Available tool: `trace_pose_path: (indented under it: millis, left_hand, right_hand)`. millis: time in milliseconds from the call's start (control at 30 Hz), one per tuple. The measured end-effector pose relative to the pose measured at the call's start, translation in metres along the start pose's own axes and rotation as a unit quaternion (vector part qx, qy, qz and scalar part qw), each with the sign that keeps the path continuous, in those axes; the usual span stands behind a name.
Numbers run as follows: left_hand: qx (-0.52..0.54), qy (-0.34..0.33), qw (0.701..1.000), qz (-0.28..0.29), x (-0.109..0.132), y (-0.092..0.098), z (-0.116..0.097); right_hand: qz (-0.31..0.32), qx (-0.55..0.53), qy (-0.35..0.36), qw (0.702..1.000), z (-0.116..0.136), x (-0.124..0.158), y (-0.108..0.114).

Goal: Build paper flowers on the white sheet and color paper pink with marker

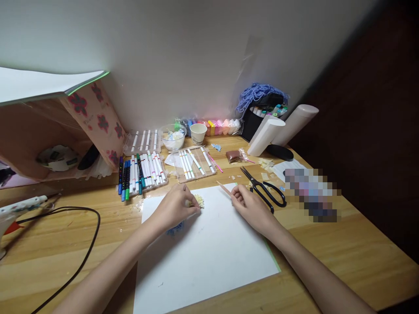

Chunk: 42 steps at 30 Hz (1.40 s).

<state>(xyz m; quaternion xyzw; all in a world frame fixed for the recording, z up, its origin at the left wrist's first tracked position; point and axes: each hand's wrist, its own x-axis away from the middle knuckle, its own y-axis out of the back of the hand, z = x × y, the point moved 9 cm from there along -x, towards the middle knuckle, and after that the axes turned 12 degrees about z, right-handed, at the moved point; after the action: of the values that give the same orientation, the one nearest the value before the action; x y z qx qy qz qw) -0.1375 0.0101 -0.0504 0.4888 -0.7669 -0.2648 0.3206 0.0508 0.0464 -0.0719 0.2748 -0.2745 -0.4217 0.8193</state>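
Observation:
A large white sheet of paper [209, 257] lies on the desk beneath my hands. My left hand [178, 205] is closed in a pinch at a clump of yellow shreds [199, 201] near the sheet's top edge; yellow shows between thumb and fingers. Partly hidden under that wrist is a clump of blue shreds [175, 229] on the paper. At the sheet's upper right, my right hand [247, 203] grips a thin, pale wooden stick [224, 189], its tip pointing up and left. Black-handled scissors [262, 185] lie just beyond the right hand, blades partly apart.
Marker trays [193, 163] line the back with a clear bowl [173, 138], a paper cup [198, 133] and coloured clay packs [219, 127]. White tubes [266, 136] and a pen holder [258, 124] stand right. A glue gun [22, 207], its cable and a pink box [94, 117] occupy the left.

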Motion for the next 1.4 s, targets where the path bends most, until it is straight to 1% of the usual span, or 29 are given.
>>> trace_pose_path:
  millis: [33, 100, 200, 300, 367, 467, 533, 633, 733, 833, 1000, 1167, 1400]
  left_hand:
    - [-0.005, -0.002, 1.000, -0.003, 0.000, -0.001, -0.001]
    - [-0.015, -0.005, 1.000, -0.008, -0.001, -0.003, -0.003]
    - [-0.027, -0.010, 1.000, -0.012, -0.001, -0.006, -0.005]
    - [-0.038, -0.015, 0.999, -0.016, -0.001, -0.007, -0.008]
    - [-0.042, -0.020, 0.999, -0.020, -0.001, -0.008, -0.009]
    - [-0.044, -0.031, 0.998, -0.025, -0.001, -0.008, -0.011]
    - [-0.045, -0.037, 0.998, -0.029, -0.001, -0.008, -0.012]
    - [-0.048, -0.041, 0.998, -0.031, -0.001, -0.008, -0.012]
    - [-0.046, -0.045, 0.997, -0.032, -0.001, -0.008, -0.013]
    - [-0.043, -0.046, 0.997, -0.034, -0.001, -0.008, -0.014]
    - [-0.041, -0.048, 0.997, -0.042, 0.000, -0.007, -0.015]
    - [-0.041, -0.052, 0.997, -0.042, 0.001, -0.009, -0.015]
    - [-0.065, -0.052, 0.996, -0.043, 0.004, -0.010, -0.020]
  right_hand:
    - [0.000, -0.055, 0.026, 0.998, 0.003, 0.002, 0.001]
    - [0.007, -0.152, 0.087, 0.985, 0.011, 0.006, 0.002]
    - [0.025, -0.275, 0.151, 0.949, 0.021, 0.011, 0.000]
    - [0.045, -0.369, 0.161, 0.914, 0.022, 0.010, -0.007]
    - [0.041, -0.389, 0.151, 0.908, 0.021, 0.009, -0.011]
    - [0.014, -0.357, 0.143, 0.923, 0.019, 0.011, -0.014]
    - [0.008, -0.313, 0.157, 0.936, 0.022, 0.014, -0.017]
    - [0.034, -0.259, 0.184, 0.947, 0.027, 0.016, -0.026]
    - [0.069, -0.220, 0.189, 0.955, 0.029, 0.016, -0.037]
    - [0.079, -0.184, 0.189, 0.961, 0.030, 0.016, -0.042]
    - [0.082, -0.161, 0.185, 0.966, 0.029, 0.015, -0.044]
    - [0.077, -0.155, 0.200, 0.964, 0.031, 0.016, -0.043]
    - [0.064, -0.142, 0.203, 0.967, 0.031, 0.016, -0.040]
